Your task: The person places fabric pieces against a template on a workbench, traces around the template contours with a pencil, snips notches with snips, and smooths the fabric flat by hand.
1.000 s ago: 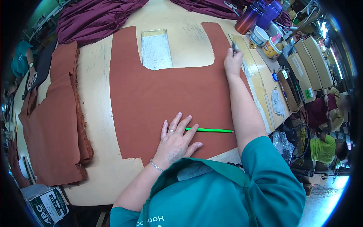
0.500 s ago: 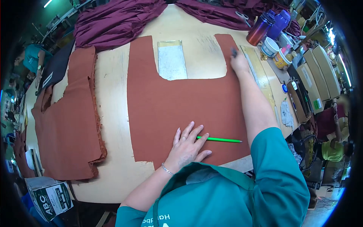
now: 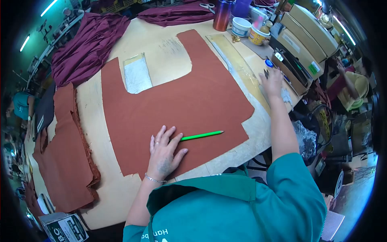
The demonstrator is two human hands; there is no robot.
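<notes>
A rust-brown cut fabric piece lies flat on the table, with a deep U-shaped cutout at its far edge. My left hand rests palm down on its near part, fingers spread. A green pencil lies on the fabric, its blunt end meeting my left fingers. Over the table's right side, my right hand is closed around a small dark pointed tool, whose two tips stick out; the rest is hidden. Just beyond that hand sits a round blue object, beside an open brown box.
Stacked rust-brown fabric lies at left, and purple cloth is heaped at the back. A clear yellowish ruler, a red bottle, tubs and cartons line the right side. Scissors lie far back.
My right hand has come from the fabric's far right strip to the table's right side, still with the dark tool. My left hand stays on the fabric. The view has turned right.
</notes>
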